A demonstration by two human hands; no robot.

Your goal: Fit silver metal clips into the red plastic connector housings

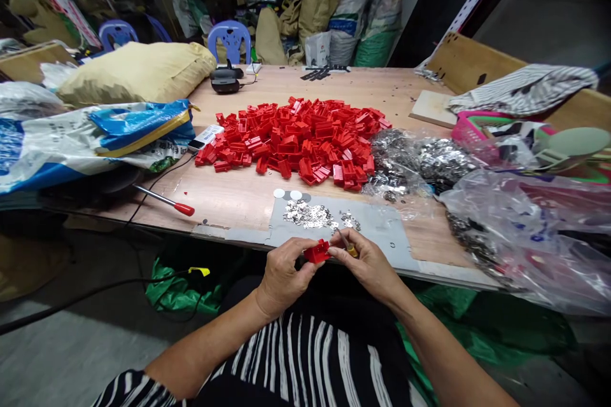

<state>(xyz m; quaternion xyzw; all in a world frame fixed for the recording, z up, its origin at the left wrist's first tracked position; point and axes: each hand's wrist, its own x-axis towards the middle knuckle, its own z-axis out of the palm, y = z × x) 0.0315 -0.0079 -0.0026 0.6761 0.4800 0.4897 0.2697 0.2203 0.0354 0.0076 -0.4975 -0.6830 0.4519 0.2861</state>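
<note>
A small red plastic box-shaped part (317, 252) is pinched between the thumb and fingers of my left hand (286, 273), just in front of the table's near edge. My right hand (367, 264) is closed on a small yellow-handled tool (352, 250) with a thin shaft pointing up and away. Its thumb and fingertip reach the right side of the red part; any tiny piece between them is too small to make out. Right beyond both hands, a heap of small shiny metal pieces (309, 213) lies on a grey mat (377, 238).
A large pile of red plastic parts (305, 140) covers the table's middle. Clear bags of metal pieces (443, 159) and a pink basket (472, 133) stand right. At left are a printed sack (62, 140), a tan sack (138, 73) and a red-tipped lever (184, 209).
</note>
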